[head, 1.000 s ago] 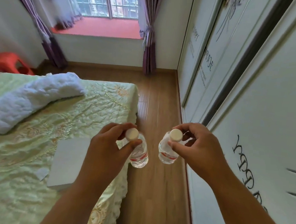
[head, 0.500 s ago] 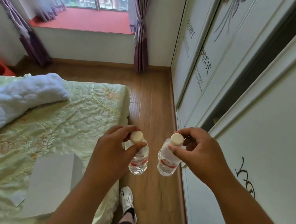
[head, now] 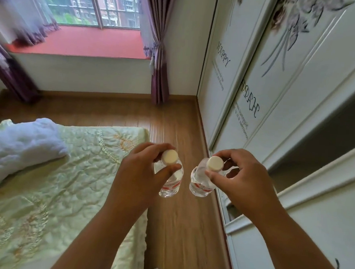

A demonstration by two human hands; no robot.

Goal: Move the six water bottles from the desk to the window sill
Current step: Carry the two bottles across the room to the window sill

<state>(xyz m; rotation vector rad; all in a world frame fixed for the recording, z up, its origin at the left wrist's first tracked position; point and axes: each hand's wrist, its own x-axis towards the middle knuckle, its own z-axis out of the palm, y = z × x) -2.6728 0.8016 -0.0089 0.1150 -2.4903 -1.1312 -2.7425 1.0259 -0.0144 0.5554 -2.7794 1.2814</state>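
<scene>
My left hand (head: 140, 173) pinches the neck of a clear water bottle (head: 170, 184) with a cream cap and a red label. The bottle hangs upright over the wooden floor. My right hand (head: 242, 181) pinches a second, matching water bottle (head: 199, 183) by its neck the same way. The two bottles hang side by side, a small gap between them. Ahead, the red window sill (head: 90, 43) lies below the window, with nothing standing on its visible part. The desk is out of view.
A bed (head: 49, 188) with a green quilt and a white blanket (head: 18, 150) fills the left. White wardrobe doors (head: 280, 99) line the right. A strip of wooden floor (head: 179, 122) runs between them toward the sill. Purple curtains (head: 160, 66) hang at both ends of the window.
I have moved forward along the floor strip; the sill and wardrobe appear nearer and the bed has slid back. Both hands keep the same grip on their bottles.
</scene>
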